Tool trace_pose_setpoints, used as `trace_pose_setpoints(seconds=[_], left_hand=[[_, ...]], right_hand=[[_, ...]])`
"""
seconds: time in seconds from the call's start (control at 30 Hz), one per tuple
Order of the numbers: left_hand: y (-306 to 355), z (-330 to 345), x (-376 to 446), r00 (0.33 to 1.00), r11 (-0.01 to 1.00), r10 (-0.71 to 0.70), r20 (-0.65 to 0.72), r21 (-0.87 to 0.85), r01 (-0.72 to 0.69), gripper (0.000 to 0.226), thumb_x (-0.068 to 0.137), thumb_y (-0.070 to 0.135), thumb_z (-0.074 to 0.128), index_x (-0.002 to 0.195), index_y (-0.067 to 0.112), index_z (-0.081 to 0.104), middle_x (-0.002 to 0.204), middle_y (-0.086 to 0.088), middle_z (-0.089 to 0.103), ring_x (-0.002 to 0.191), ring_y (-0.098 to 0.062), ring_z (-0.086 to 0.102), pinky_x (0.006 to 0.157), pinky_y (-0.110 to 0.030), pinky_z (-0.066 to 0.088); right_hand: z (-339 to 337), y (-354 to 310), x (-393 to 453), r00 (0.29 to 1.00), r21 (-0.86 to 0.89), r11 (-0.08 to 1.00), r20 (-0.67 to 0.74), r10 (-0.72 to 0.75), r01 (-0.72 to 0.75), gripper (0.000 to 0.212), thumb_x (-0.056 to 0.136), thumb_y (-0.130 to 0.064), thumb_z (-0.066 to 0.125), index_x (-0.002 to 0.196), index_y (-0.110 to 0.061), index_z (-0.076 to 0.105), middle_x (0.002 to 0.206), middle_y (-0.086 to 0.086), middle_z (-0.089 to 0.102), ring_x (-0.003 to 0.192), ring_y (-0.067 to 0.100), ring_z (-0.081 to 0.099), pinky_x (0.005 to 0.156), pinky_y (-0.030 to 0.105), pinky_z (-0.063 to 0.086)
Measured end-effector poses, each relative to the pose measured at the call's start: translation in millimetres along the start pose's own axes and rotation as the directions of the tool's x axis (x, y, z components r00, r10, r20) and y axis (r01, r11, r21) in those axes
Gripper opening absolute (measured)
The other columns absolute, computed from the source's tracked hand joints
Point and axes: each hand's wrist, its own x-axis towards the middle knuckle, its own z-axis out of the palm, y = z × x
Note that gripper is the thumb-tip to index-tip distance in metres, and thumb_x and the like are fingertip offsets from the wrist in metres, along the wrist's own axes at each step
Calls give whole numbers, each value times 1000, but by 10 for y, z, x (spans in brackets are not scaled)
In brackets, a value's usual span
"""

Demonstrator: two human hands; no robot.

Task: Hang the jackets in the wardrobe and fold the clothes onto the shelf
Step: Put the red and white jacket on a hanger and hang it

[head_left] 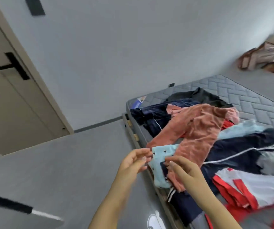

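A heap of clothes lies on the grey quilted mattress (242,95). On top are salmon-pink trousers (197,129), with a light blue patterned garment (159,164) at the near edge of the heap. My left hand (133,162) pinches the blue garment's upper corner. My right hand (180,167) pinches the same garment a little to the right, where it meets the pink trouser leg. Navy garments with white stripes (237,152) and a white and red jacket (248,187) lie to the right.
A beige door (9,96) with a black handle (14,66) stands at the left. Grey wall and grey floor (58,162) fill the middle. More folded things (265,53) lie at the far right. The bed's edge (133,131) runs diagonally below my hands.
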Motion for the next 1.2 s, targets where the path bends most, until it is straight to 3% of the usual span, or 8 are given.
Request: trace_pose_setpoints(seconds=[0.07, 0.2, 0.37, 0.53, 0.77, 0.87, 1.03, 1.2], left_hand=[[-28, 523, 243, 995, 999, -29, 95, 25, 26, 25, 98, 5, 50, 111, 18, 68, 111, 7, 72, 105, -10, 67, 88, -25, 52], [-94, 1377, 693, 962, 993, -108, 252, 73, 92, 25, 98, 3, 51, 110, 15, 68, 108, 7, 73, 103, -9, 67, 83, -20, 53], [-319, 2232, 1301, 880, 971, -230, 416, 160, 179, 26, 97, -1, 49, 107, 14, 68, 106, 2, 74, 100, -10, 69, 87, -22, 53], [-651, 2952, 1805, 729, 925, -375, 572, 277, 258, 27, 97, 0, 49, 106, 16, 68, 106, 2, 74, 94, -7, 69, 85, -27, 49], [-962, 3889, 2285, 528, 863, -474, 705, 490, 120, 25, 93, 1, 54, 100, 19, 68, 102, 7, 73, 97, -12, 67, 85, -27, 51], [-1153, 4234, 2410, 519, 840, -502, 691, 534, 101, 24, 92, 2, 57, 100, 21, 70, 102, 8, 73, 102, -15, 66, 92, -35, 52], [-1734, 4962, 2604, 562, 811, -510, 651, 582, 62, 24, 91, 4, 59, 102, 23, 69, 106, 11, 71, 93, -1, 65, 76, -15, 49], [-2715, 5951, 2674, 612, 711, -579, 539, 701, 56, 26, 90, 6, 61, 112, 19, 63, 117, 6, 63, 104, -7, 59, 72, -11, 43]], right_hand=[[-552, 174, 32, 994, 8, 999, -100, 38, -37, 22, 94, -3, 57, 94, -18, 73, 86, 11, 73, 78, 25, 67, 75, 22, 53], [-1365, 497, 51, 956, 13, 990, -261, 136, -137, 22, 96, -9, 56, 96, -24, 73, 93, -8, 75, 90, 8, 69, 84, 26, 51], [-1982, 896, 76, 826, 119, 958, -486, 285, -260, 23, 95, -6, 57, 95, -22, 74, 91, -5, 75, 92, 10, 69, 89, 31, 52], [-2397, 1123, 33, 640, 194, 920, -669, 378, -340, 24, 93, -1, 57, 91, -18, 74, 87, -4, 76, 90, 13, 70, 84, 25, 53], [-2908, 1361, 108, 452, 327, 907, -789, 416, -264, 21, 94, 1, 56, 94, -13, 72, 91, 2, 76, 88, 6, 70, 80, 15, 52], [-3185, 1577, 108, 435, 350, 891, -780, 449, -291, 21, 94, 0, 57, 94, -12, 73, 92, 0, 76, 88, 2, 68, 78, 11, 49], [-3851, 2180, 80, 433, 364, 857, -748, 503, -366, 22, 94, -3, 56, 96, -16, 74, 94, -9, 75, 90, -4, 66, 78, 8, 47], [-4810, 3037, 64, 474, 328, 808, -678, 562, -489, 25, 94, -7, 56, 95, -26, 72, 88, -16, 72, 79, -8, 62, 73, 9, 44]])
